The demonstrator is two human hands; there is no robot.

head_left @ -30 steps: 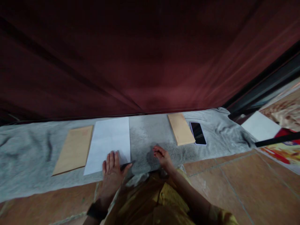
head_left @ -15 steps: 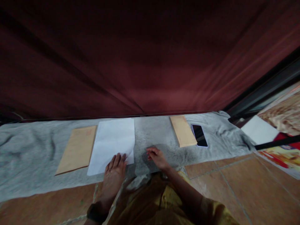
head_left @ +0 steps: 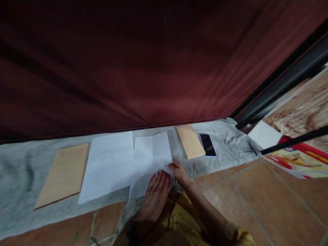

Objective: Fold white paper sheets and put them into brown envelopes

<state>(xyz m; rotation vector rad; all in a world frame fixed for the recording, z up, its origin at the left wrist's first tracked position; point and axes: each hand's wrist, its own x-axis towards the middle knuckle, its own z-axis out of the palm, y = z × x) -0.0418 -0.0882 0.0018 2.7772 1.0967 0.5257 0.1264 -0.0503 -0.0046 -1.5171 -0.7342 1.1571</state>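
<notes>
Looks like they're positioning the right-hand sheet [head_left: 153, 150], left hand [head_left: 155, 191] spread on it, right hand [head_left: 180, 173] pinching its edge, so gentle handling probably matters next.

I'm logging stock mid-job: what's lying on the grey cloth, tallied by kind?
Brown envelopes: 2
White sheets: 2
Phone: 1
Total: 5, counting visible tops only; any stacked underneath can't be told.

Two envelopes [head_left: 63, 172] lay in view, one at lower left, one right of centre; any layers beneath could not be counted. Two sheets [head_left: 110, 160] occupied the lower centre. One phone [head_left: 208, 145], one left hand [head_left: 155, 188] and one right hand [head_left: 179, 173] were also visible.
</notes>
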